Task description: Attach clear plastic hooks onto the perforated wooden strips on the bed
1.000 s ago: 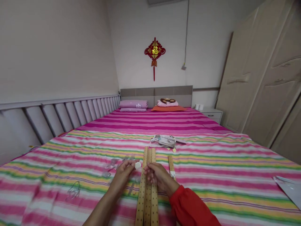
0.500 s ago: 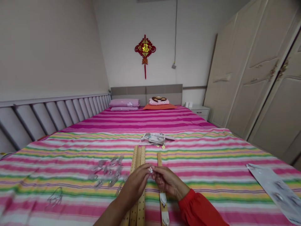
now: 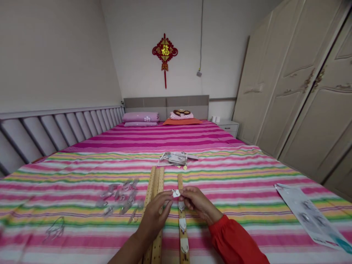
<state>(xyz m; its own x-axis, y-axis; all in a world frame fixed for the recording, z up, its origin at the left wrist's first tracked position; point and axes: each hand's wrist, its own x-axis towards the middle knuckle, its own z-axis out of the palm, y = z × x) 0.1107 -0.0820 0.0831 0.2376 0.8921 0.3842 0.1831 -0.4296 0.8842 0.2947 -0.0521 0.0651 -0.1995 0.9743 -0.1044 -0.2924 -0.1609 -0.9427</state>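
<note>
My left hand (image 3: 155, 216) and my right hand (image 3: 196, 202) meet over the striped bed cover (image 3: 247, 176), fingertips pinched together on a small white piece (image 3: 176, 193). Just below them lies a narrow wooden strip (image 3: 182, 220) carrying three white hooks. Left of it, partly under my left hand, lie two perforated wooden strips (image 3: 155, 183) side by side. My right arm wears a red sleeve (image 3: 233, 242).
A scatter of clear plastic hooks (image 3: 121, 196) lies to the left, more near the left edge (image 3: 55, 230). A small packet pile (image 3: 174, 158) sits beyond the strips. A printed sheet (image 3: 308, 216) lies at right. Wardrobe doors (image 3: 302, 91) line the right wall; pillows (image 3: 141, 119) at the headboard.
The view has swung right and down. Both hands moved from the perforated strips to above the hooked strip, still pinching a small white piece.
</note>
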